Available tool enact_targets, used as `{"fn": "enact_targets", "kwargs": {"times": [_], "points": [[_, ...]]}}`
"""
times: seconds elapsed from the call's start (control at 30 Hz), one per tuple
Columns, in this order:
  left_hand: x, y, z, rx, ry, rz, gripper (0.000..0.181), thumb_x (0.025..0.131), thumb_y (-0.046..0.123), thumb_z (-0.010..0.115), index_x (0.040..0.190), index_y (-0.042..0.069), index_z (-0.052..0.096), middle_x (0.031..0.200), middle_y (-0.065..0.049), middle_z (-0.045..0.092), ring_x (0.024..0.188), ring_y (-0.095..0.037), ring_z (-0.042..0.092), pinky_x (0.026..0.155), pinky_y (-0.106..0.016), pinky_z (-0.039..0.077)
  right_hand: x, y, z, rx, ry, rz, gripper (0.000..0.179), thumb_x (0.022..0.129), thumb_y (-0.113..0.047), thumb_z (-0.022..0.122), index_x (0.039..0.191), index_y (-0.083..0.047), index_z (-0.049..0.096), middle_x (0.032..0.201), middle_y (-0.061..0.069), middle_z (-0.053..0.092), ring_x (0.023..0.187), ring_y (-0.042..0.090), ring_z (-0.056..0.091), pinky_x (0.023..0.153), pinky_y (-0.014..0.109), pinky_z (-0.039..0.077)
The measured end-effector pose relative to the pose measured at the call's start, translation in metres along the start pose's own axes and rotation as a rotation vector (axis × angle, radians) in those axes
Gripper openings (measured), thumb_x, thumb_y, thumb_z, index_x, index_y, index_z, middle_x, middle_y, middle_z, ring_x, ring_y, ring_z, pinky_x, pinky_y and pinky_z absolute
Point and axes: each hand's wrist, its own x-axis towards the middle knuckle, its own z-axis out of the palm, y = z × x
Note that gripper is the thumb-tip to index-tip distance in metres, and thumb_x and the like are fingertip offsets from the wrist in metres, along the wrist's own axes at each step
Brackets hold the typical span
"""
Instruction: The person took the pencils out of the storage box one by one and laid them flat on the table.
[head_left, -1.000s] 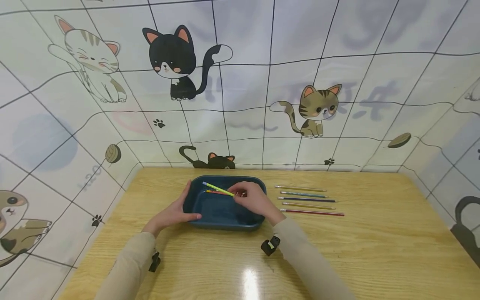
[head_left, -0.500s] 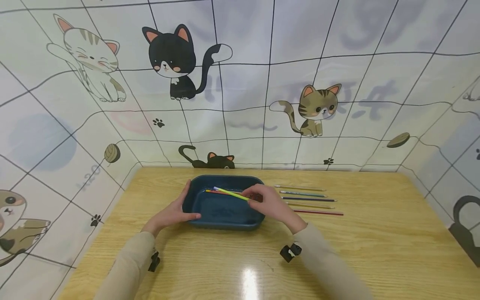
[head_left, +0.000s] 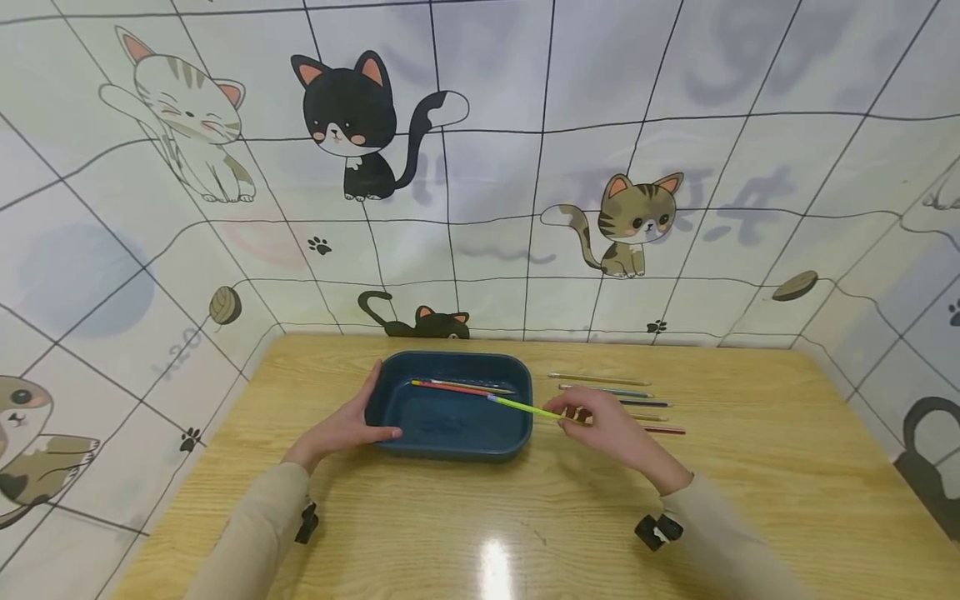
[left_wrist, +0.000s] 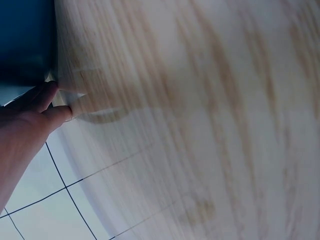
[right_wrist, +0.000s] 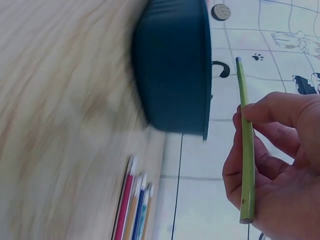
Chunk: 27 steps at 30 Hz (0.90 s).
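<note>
A dark blue rectangular tray (head_left: 450,452) stands on the table, with an orange-red pencil (head_left: 461,387) and at least one other pencil lying inside. My left hand (head_left: 341,425) holds the tray's left end, its thumb at the front corner and its fingers along the left side. Between the thumb and fingers of my right hand (head_left: 603,425) is a yellow-green pencil (head_left: 521,406), its far tip over the tray's right part. In the right wrist view the same green pencil (right_wrist: 247,160) shows a flat, unsharpened near end.
To the tray's right, several pencils (head_left: 600,379) lie in a row on the wooden table (head_left: 450,525), partly covered by my right hand. A white cloth with cat drawings (head_left: 495,183) rises behind the table and along both sides.
My right hand has moved right and slightly toward me, drawing the green pencil from above the tray to beyond its right rim. The left hand and tray have stayed put.
</note>
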Motion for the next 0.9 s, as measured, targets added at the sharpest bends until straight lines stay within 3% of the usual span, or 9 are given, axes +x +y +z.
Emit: {"fn": "enact_targets", "kwargs": {"times": [0.17,0.53,0.9], "points": [[0.000,-0.002,0.000,-0.005,0.002,-0.005,0.119,0.080,0.035,0.079,0.154,0.022,-0.013,0.160,-0.013,-0.010,0.144,-0.037,0.000,0.111,-0.058,0.010,-0.015,0.009,-0.009,-0.028,0.027,-0.045,0.025,0.085,0.008,0.065,0.105,-0.007,0.071,0.099,0.002,0.067,0.079,0.011,0.057,0.063,0.028,0.049],[0.000,-0.001,-0.002,-0.005,0.003,-0.014,0.119,0.080,0.036,0.079,0.154,0.023,-0.014,0.160,-0.012,-0.010,0.144,-0.036,0.000,0.111,-0.058,0.011,-0.040,0.027,-0.023,-0.079,0.067,-0.056,0.028,0.082,0.010,0.067,0.102,-0.009,0.072,0.097,0.000,0.068,0.080,0.007,0.056,0.062,0.026,0.048],[0.000,-0.002,0.000,0.012,0.002,-0.010,0.119,0.080,0.036,0.079,0.154,0.020,-0.013,0.160,-0.014,-0.009,0.144,-0.038,0.001,0.111,-0.058,0.011,-0.057,0.058,-0.027,-0.150,0.086,-0.035,0.030,0.076,0.016,0.067,0.096,-0.006,0.072,0.093,0.003,0.069,0.079,0.011,0.059,0.068,0.034,0.052]]}}
